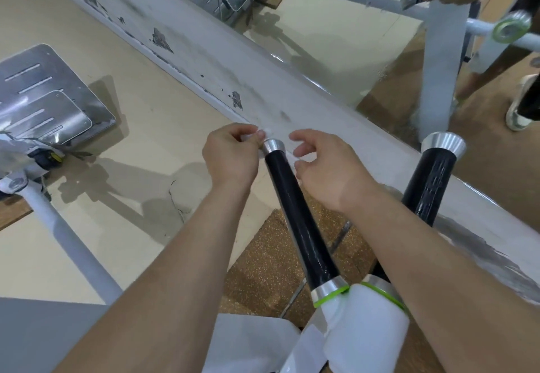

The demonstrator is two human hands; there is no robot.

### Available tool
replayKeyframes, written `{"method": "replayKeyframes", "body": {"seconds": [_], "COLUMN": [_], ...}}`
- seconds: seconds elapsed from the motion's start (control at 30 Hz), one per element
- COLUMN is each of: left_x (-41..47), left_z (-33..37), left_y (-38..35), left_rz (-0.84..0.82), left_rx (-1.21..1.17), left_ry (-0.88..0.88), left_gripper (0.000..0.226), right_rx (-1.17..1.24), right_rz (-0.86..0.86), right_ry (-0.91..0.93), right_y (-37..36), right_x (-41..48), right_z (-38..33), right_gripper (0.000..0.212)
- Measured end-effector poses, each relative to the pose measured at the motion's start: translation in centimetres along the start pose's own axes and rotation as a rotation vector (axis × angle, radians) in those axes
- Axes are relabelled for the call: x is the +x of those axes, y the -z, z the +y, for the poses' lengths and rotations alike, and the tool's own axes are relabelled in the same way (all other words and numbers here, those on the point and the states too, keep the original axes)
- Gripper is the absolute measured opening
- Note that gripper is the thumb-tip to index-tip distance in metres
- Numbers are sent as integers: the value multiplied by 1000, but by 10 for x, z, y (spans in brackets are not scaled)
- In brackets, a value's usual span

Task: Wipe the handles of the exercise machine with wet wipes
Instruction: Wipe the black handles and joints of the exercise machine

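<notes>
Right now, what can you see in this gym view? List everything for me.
handle: one, black with silver end caps, centre, running up between both hands
second handle: one, black with a flared silver cap, right of the first
white frame joint: one, white with green rings, bottom centre, where both handles meet
wet wipe: one, white, mostly hidden, pinched at the first handle's top cap
foot plate: one, shiny metal, slotted, left
mirror: one, upper right, reflecting the machine and the person
white ledge: one, scuffed, diagonal below the mirror
left hand: its grip pinching the wipe
right hand: fingers curled, beside the cap
</notes>
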State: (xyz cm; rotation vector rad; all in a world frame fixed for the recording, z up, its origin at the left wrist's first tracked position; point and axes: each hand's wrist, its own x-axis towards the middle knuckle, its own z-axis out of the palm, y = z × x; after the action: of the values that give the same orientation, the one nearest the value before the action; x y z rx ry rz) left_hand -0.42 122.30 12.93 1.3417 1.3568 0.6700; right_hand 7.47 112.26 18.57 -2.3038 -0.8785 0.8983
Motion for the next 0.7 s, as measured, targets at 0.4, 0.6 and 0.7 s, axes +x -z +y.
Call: {"method": "replayKeyframes", "body": {"seconds": [0.4, 0.6, 0.7], "left_x": [-1, -2, 7], "left_z": [-3, 12, 30], "left_y": [3, -2, -11], "left_rz": [-102, -366, -512], "left_rx": [45, 681, 938], "left_ry": [-166, -626, -712], "left_gripper": [7, 16, 17], "right_rx": [-129, -110, -56], "right_rz": [4, 65, 51], "right_ry": [42, 33, 12], "right_y": [4, 5, 5], "right_x": [10, 14, 17], "right_z": [-4, 2, 2], "right_gripper": [50, 46, 43]}}
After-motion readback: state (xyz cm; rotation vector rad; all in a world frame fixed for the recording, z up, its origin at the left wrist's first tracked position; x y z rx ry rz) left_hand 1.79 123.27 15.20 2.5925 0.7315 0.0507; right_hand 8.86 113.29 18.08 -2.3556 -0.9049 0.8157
